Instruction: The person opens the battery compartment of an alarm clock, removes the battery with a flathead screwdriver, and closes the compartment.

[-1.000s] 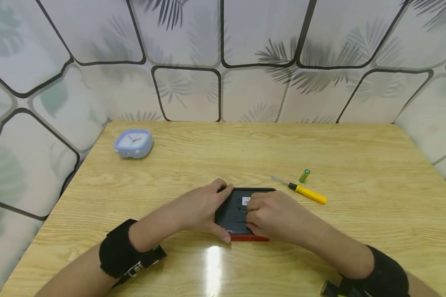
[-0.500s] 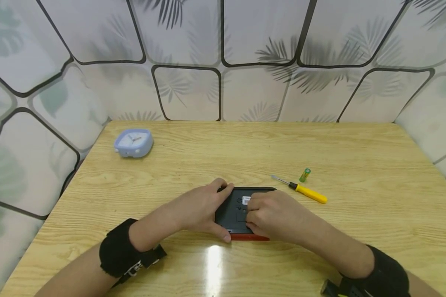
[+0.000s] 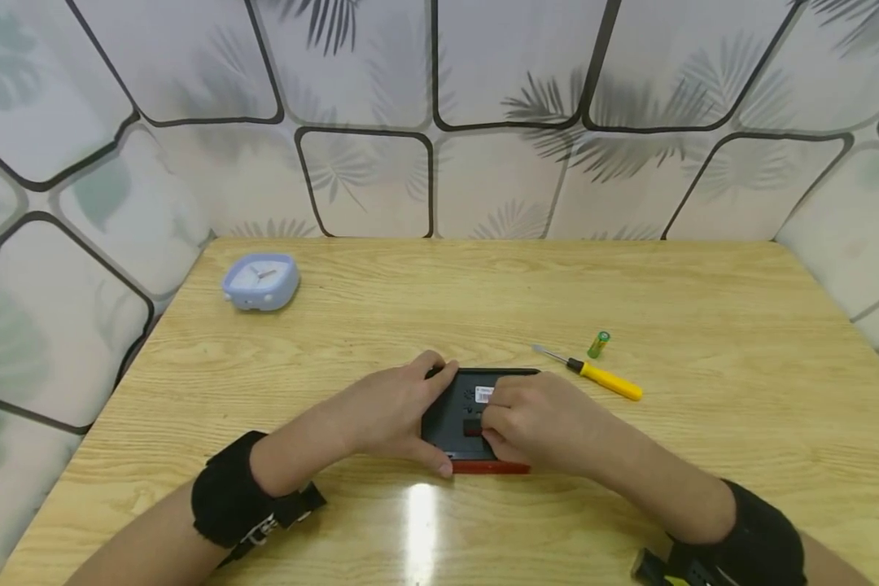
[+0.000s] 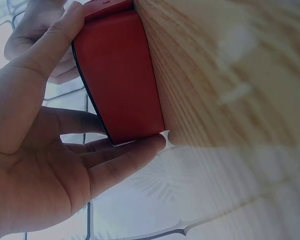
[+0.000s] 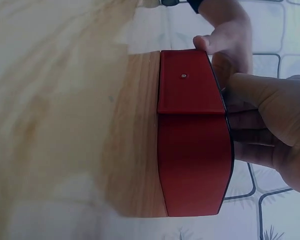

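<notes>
A red box-shaped device (image 3: 448,417) lies on the table with its black back panel upward. My left hand (image 3: 399,413) grips its left end, thumb on the near edge and fingers at the far edge. In the left wrist view, the red casing (image 4: 117,75) sits between that thumb and fingers. My right hand (image 3: 538,419) is over the right half of the panel with curled fingers. Beside its fingertips a small dark battery opening (image 3: 472,427) shows. The battery cover seems pinched there, hidden by the fingers. In the right wrist view, the fingers reach the panel behind the casing (image 5: 195,160).
A yellow-handled screwdriver (image 3: 608,380) lies to the right of the device on the wooden table (image 3: 381,301). Close behind it a small green battery (image 3: 598,345) lies on the wood. A pale blue alarm clock (image 3: 260,282) is at the back left.
A dark opening has appeared in the back panel at my right fingertips, where the outline of a cover showed before. My left hand keeps its grip; screwdriver and battery stay put.
</notes>
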The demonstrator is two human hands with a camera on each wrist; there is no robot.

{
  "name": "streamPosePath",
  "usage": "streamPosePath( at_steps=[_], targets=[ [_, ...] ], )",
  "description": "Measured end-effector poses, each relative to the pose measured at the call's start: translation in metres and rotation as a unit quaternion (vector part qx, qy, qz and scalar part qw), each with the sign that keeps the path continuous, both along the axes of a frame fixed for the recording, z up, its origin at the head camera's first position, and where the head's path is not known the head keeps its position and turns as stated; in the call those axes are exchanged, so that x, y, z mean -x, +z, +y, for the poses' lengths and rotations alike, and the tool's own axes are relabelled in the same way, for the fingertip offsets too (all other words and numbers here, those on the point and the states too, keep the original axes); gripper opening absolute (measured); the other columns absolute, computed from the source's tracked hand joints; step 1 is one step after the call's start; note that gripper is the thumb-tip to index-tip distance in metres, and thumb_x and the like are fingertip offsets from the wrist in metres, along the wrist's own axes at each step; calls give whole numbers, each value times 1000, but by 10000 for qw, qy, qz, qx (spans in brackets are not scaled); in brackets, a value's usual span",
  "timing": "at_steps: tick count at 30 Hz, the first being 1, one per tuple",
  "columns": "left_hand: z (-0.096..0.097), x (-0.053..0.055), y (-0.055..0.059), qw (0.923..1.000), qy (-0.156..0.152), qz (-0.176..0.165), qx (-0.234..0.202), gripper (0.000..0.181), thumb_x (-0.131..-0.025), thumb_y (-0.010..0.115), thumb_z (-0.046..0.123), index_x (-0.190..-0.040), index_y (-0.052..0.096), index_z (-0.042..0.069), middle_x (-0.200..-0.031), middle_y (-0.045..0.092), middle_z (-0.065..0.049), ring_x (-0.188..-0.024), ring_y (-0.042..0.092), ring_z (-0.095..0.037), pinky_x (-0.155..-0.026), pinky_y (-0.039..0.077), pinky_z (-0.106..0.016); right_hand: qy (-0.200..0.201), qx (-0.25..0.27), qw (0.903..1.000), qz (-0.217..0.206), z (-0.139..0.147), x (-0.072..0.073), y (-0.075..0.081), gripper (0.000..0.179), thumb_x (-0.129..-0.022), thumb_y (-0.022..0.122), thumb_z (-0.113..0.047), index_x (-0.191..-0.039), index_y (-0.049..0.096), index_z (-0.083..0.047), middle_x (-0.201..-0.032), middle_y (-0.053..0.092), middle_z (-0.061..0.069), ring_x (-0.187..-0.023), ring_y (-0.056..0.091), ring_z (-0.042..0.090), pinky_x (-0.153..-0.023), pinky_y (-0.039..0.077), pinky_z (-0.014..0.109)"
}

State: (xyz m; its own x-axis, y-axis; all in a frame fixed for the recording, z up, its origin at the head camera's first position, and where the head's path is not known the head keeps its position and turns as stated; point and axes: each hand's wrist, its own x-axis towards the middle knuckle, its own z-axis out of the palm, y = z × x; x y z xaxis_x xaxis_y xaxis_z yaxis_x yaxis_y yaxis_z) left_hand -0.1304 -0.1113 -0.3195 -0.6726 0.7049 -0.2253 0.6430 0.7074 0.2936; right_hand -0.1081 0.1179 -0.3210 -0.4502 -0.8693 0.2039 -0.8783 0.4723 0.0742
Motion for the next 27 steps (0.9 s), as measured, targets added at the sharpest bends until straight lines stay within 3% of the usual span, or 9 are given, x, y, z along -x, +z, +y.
streamPosePath(
  at_steps=[11, 19, 21, 24, 27],
  targets=[
    [-2, -1, 0, 10000, 54, 28, -22, 122, -67, 78, 72, -156, 31, 3, -152, 38, -18, -113, 61, -24, -94, 54, -36, -80, -31, 9997, -246, 0, 1, 4, 9, -86, 74, -17, -79, 69, -15, -72, 67, -7, -69, 58, 6, -61, 52, 21],
    [-1, -1, -1, 10000, 44, 55, 29, 122, -67, 77, 74, -155, 32, 3, -150, 40, -17, -110, 62, -23, -93, 55, -37, -143, 992, 9944, -337, 13, 7, 11, 10, -80, 76, -10, -75, 68, -16, -73, 64, -7, -69, 59, 4, -61, 52, 22],
    [0, 0, -1, 9999, 50, 88, 43, 123, -66, 77, 74, -155, 32, 3, -150, 40, -17, -111, 62, -23, -93, 55, -37, -341, 1221, 9917, -203, 21, 11, 18, 9, -78, 77, -9, -78, 71, -14, -76, 67, -5, -70, 62, 6, -61, 54, 24],
    [1, 0, 0, 9999, 60, 114, 77, 123, -66, 76, 75, -156, 32, 3, -150, 39, -17, -111, 61, -24, -93, 55, -38, -952, 1189, 9883, 53, 36, 19, 30, 6, -80, 77, -8, -80, 72, -11, -76, 69, -2, -68, 63, 8, -58, 53, 27],
    [1, 0, 0, 9999, 83, 82, 108, 123, -66, 76, 75, -156, 31, 4, -151, 39, -17, -109, 61, -24, -91, 55, -39, -1687, 780, 9823, -250, 52, 27, 40, 6, -83, 73, -7, -79, 71, -11, -73, 68, -3, -63, 59, 8, -57, 51, 28]
  ],
)
